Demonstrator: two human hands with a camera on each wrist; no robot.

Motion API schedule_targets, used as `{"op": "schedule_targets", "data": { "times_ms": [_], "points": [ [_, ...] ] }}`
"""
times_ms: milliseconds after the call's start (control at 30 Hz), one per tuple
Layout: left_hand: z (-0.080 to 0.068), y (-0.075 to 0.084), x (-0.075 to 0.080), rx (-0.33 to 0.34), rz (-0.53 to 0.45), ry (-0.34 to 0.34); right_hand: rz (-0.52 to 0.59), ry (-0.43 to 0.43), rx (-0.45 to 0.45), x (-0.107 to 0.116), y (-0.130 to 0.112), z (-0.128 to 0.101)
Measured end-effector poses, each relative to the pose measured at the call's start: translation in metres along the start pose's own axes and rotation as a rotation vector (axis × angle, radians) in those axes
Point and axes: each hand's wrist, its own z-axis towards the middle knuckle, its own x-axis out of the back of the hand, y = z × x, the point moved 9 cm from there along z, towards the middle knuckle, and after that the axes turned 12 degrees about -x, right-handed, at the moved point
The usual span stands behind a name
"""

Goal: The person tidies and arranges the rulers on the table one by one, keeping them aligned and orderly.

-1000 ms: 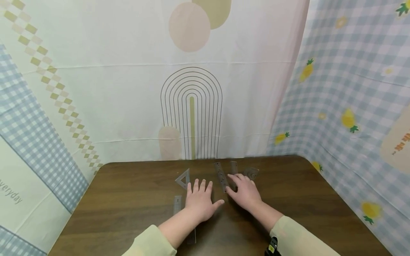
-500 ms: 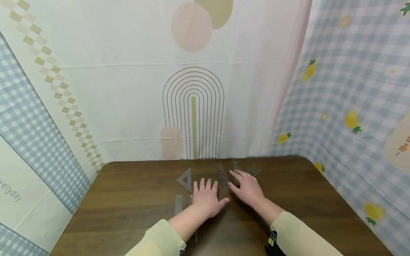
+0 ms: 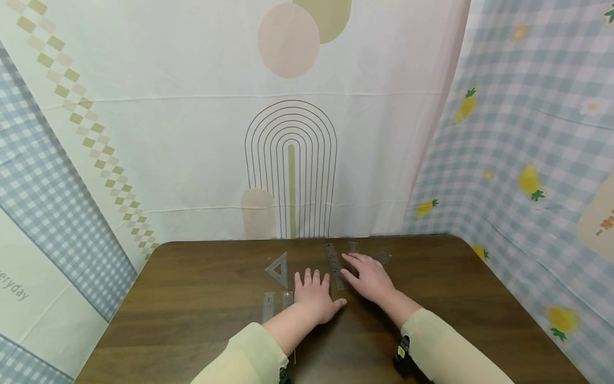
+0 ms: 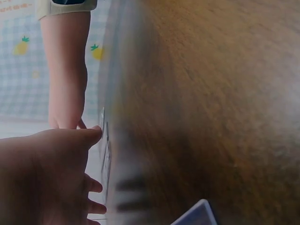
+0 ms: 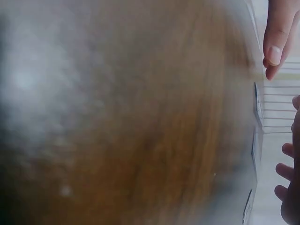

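**Two hands flat on a table among clear rulers**

From the head camera I see a dark brown wooden table (image 3: 192, 314) with both hands laid on it, palms down, near the far middle.

The left hand (image 3: 315, 298) lies flat with its fingers straight and slightly spread and the thumb out to the right. It holds nothing. Just to its left lie two short clear rulers (image 3: 274, 305), side by side and pointing away from me; the nearer one seems to touch or sit just beside the edge of the hand, though I cannot tell which. Beyond the fingertips and to the left sits a small clear set square (image 3: 278, 269), a triangle with a triangular hole, apart from the hand.

The right hand (image 3: 370, 278) also lies flat, fingers straight and fanned out. A long clear ruler (image 3: 334, 265) lies just left of its forefinger, running away from me with a slight tilt; touching or not, I cannot tell. The fingertips rest on or over a second ruler (image 3: 353, 247), mostly hidden by the hand. A clear protractor (image 3: 382, 258) peeks out just right of the fingers.

All the tools are transparent grey plastic with faint markings. Both wrist views are too blurred to add detail. Pale green sleeves (image 3: 446, 346) cover both forearms.
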Motion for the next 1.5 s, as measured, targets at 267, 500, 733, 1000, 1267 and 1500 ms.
{"op": "schedule_targets", "data": {
  "times_ms": [267, 500, 733, 1000, 1267, 1500],
  "points": [
    [0.005, 0.001, 0.001, 0.015, 0.002, -0.010, -0.046, -0.009, 0.024, -0.006, 0.003, 0.011],
    [0.010, 0.001, 0.001, 0.025, 0.018, -0.009, -0.080, -0.021, 0.056, -0.009, -0.001, 0.020],
    [0.017, -0.003, -0.004, 0.043, 0.026, -0.028, -0.119, -0.045, 0.087, -0.011, -0.006, 0.034],
    [0.025, -0.004, -0.008, 0.053, 0.036, -0.047, -0.143, -0.097, 0.073, -0.017, -0.002, 0.049],
    [0.029, -0.004, -0.007, 0.059, 0.037, -0.050, -0.148, -0.122, 0.040, -0.024, 0.002, 0.062],
    [0.032, -0.004, -0.008, 0.064, 0.043, -0.058, -0.173, -0.134, 0.029, -0.030, 0.004, 0.073]
  ]
}}
